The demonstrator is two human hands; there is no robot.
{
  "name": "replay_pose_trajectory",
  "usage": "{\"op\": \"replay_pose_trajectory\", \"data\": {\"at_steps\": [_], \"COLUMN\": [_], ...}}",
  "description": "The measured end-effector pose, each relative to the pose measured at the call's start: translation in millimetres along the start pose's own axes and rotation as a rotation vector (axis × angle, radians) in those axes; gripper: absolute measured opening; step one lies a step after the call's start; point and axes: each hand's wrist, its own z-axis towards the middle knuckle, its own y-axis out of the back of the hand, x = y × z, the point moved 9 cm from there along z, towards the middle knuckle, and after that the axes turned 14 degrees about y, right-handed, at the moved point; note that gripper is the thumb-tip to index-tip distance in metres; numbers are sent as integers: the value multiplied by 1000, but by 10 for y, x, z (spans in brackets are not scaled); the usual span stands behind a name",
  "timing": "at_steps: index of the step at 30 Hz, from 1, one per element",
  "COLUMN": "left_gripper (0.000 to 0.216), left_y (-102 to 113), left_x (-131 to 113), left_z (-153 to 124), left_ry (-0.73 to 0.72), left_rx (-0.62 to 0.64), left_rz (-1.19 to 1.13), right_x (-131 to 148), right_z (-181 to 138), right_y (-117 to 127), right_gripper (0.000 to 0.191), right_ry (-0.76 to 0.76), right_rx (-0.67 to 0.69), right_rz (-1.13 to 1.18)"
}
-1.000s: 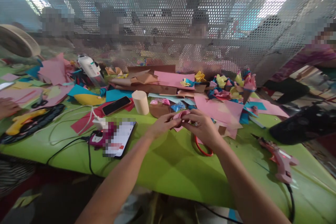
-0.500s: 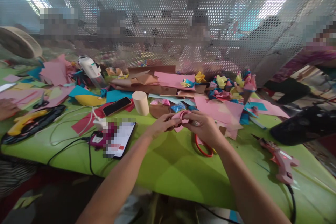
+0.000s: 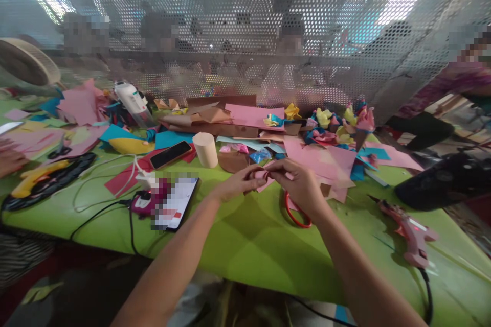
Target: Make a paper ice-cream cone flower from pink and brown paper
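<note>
Above the middle of the green table, both my hands meet at a small curled piece of pink paper. My left hand is closed on its left side, thumb on top. My right hand pinches the paper's right edge between thumb and fingers. Part of the paper is hidden behind the fingers. Just below my right hand lies a red loop handle, perhaps of scissors; the rest of it is covered by the hand and paper. Pink paper sheets lie behind my right hand.
A pink glue gun with a cord lies at right, near a black cylinder. At left are a cream cylinder, two phones, a purple power adapter with cables, and a yellow glue gun. Another person's hand is at far left.
My right hand's fingers have shifted slightly on the pink paper, which now shows more curled between the hands. The other person's hand at far left has moved a little. The table objects stay put.
</note>
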Motion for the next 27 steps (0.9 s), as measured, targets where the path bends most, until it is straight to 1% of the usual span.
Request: {"op": "replay_pose_trajectory", "data": {"at_steps": [2, 4, 6, 8, 9, 11, 13, 16, 18, 19, 22, 23, 24, 25, 26, 27], "left_gripper": [73, 76, 72, 68, 68, 70, 75, 78, 71, 64, 40, 36, 34, 33, 32, 32], "left_y": [-15, -35, -26, 22, 54, 93, 81, 28, 27, 42, 129, 165, 204, 240, 275, 304], "left_x": [4, 14, 30, 54, 64, 73, 77, 89, 82, 65, -47, -94, -138, -176, -206, -227], "left_z": [3, 14, 34, 58, 70, 92, 118, 156, 165, 159, 97, 65, 31, -3, -34, -62], "left_ry": [-5, -7, -8, -10, -16, -44, -76, -101, -114, -126, -182, -202, -220, -237, -253, -267], "left_rx": [-13, -19, -30, -67, -92, -119, -94, -50, -66, -88, -181, -216, -250, -283, -315, -346], "left_rz": [112, 156, 91, -6, -46, -106, -178, -252, -252, -234, -115, -71, -36, -13, 0, 12], "right_x": [3, 35, 79, 113, 124, 132, 106, 58, 55, 47, -66, -122, -182, -238, -292, -348], "right_z": [-4, 0, 12, 22, 24, 21, 16, -2, -9, -12, -36, -48, -59, -65, -68, -82], "right_y": [-13, -23, -9, 65, 115, 170, 119, -58, -111, -100, 76, 150, 202, 213, 173, 74], "right_gripper": [13, 16, 19, 23, 22, 14, 11, 16, 16, 17, 19, 18, 18, 19, 21, 21], "right_ry": [4, 21, 34, 33, 29, 20, -3, -46, -51, -58, -124, -147, -169, -187, -204, -226], "right_rx": [5, 13, 8, -49, -88, -133, -98, 6, 18, 0, -131, -174, -186, -151, -70, 58], "right_rz": [16, 21, 14, -22, -51, -98, -98, -44, -7, 15, 76, 74, 44, -13, -76, -121]}}
